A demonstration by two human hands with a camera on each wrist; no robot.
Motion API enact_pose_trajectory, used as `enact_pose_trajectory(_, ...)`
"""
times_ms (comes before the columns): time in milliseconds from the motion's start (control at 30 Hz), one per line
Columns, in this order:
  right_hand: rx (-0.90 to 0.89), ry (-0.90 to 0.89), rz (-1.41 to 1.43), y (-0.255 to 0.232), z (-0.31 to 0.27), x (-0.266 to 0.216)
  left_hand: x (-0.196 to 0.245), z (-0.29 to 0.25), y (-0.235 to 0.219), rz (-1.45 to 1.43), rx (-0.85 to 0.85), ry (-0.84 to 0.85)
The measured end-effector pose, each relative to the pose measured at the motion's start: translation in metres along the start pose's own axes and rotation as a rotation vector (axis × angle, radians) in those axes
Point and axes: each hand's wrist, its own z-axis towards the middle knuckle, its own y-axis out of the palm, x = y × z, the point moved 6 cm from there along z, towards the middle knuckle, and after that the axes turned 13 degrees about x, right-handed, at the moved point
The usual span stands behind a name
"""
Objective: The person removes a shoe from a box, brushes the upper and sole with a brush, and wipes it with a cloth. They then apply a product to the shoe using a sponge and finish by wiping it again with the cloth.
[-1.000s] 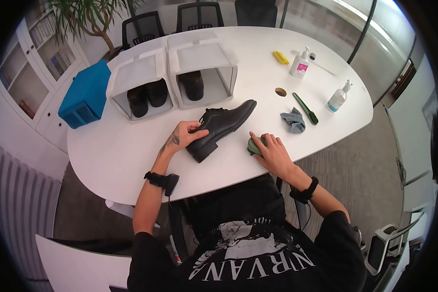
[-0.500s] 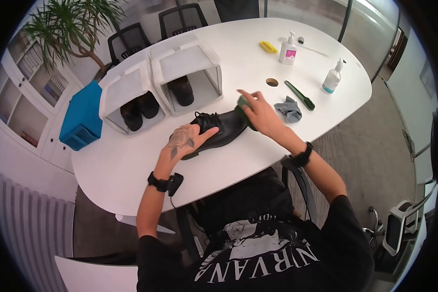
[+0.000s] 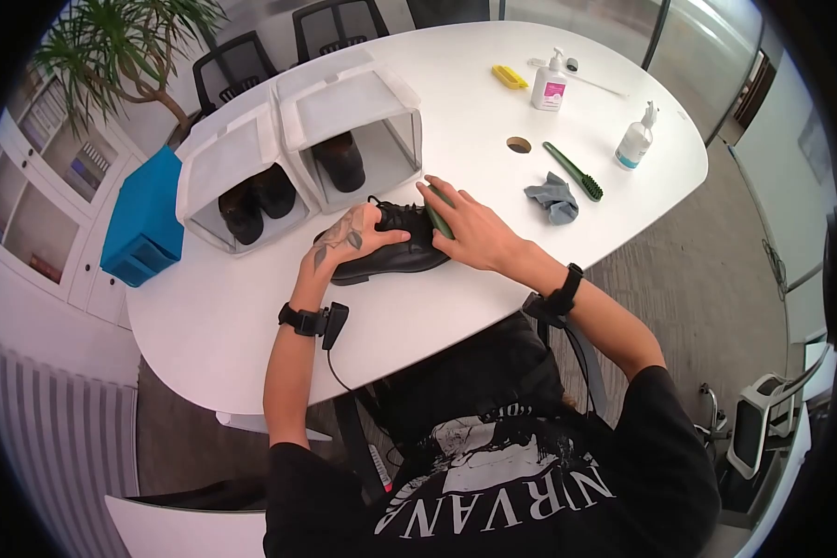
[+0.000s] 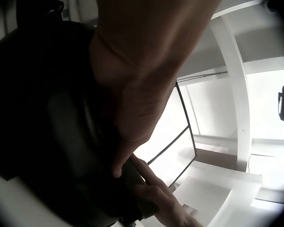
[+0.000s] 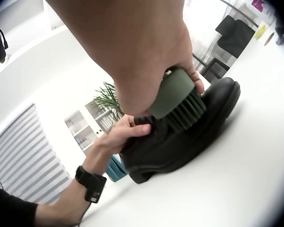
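A black lace-up shoe (image 3: 391, 264) sits low over the white table, its toe pointing right. My left hand (image 3: 355, 236) grips it by the ankle opening, thumb lying along the side near the laces. In my right hand (image 3: 479, 232) is a green scrubbing brush (image 5: 174, 92), held from above by its back. The brush's thick bristles (image 5: 185, 113) meet the shoe's upper just ahead of the laces, as the right wrist view shows. In the left wrist view the shoe (image 4: 66, 132) is a dark mass beside the left hand.
Two white storage boxes (image 3: 344, 98) with open fronts hold dark shoes (image 3: 339, 163), a blue box (image 3: 144, 223) beside them. Rightward lie a grey cloth (image 3: 554, 200), a long green brush (image 3: 572, 171), a spray bottle (image 3: 635, 139), a pump bottle (image 3: 549, 86) and a yellow item (image 3: 509, 76).
My right hand has brought the green brush from beside the shoe onto its toe, then back toward the laces. The shoe has been turned from its side to sole down.
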Motion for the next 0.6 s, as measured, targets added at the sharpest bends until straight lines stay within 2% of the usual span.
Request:
enact_pose_trajectory(67, 0.049, 0.039, 0.003, 0.004, 0.005, 0.003, 0.005, -0.001, -0.004, 0.011, -0.017, 0.021)
enact_pose_trajectory(167, 0.058, 0.201, -0.016, 0.002, 0.02, 0.01, 0.007, 0.003, -0.009, 0.037, -0.045, 0.03)
enact_pose_trajectory(267, 0.073, 0.172, -0.135, 0.007, 0.028, 0.015, 0.009, 0.003, -0.011, 0.009, -0.093, 0.011)
enact_pose_trajectory(367, 0.055, 0.084, 0.011, 0.009, 0.01, 0.009, 0.0, 0.002, -0.012, -0.041, -0.118, 0.038)
enact_pose_trajectory(467, -0.021, -0.125, -0.056, 0.002, -0.01, 0.002, -0.006, -0.001, -0.015, -0.027, -0.095, 0.029)
enact_pose_trajectory(600, -0.073, -0.122, -0.007, -0.003, -0.012, -0.001, 0.002, -0.001, -0.018, -0.084, -0.146, -0.012)
